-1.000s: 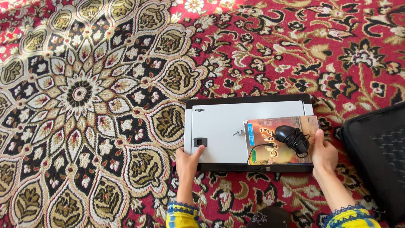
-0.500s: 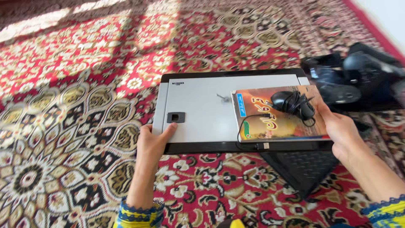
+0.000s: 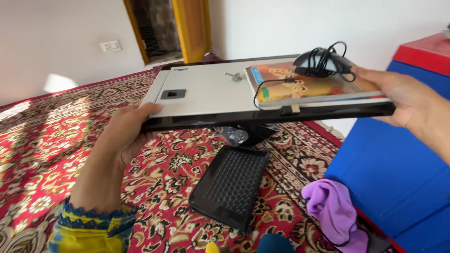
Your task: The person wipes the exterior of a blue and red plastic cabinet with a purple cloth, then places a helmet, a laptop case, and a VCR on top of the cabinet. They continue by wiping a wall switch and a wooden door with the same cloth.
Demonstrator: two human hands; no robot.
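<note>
Flat grey-and-black monitor (image 3: 211,91) held face-down, level, above the red patterned carpet (image 3: 47,154). Left hand (image 3: 123,133) clamped on its near-left edge; right hand (image 3: 403,96) gripping right edge, thumb on top. On the panel's back: orange book (image 3: 309,86) w/ black wired mouse (image 3: 321,61) on it. Below: black mesh stand (image 3: 230,185), purple cloth (image 3: 333,208), blue cabinet (image 3: 398,164) at right.
</note>
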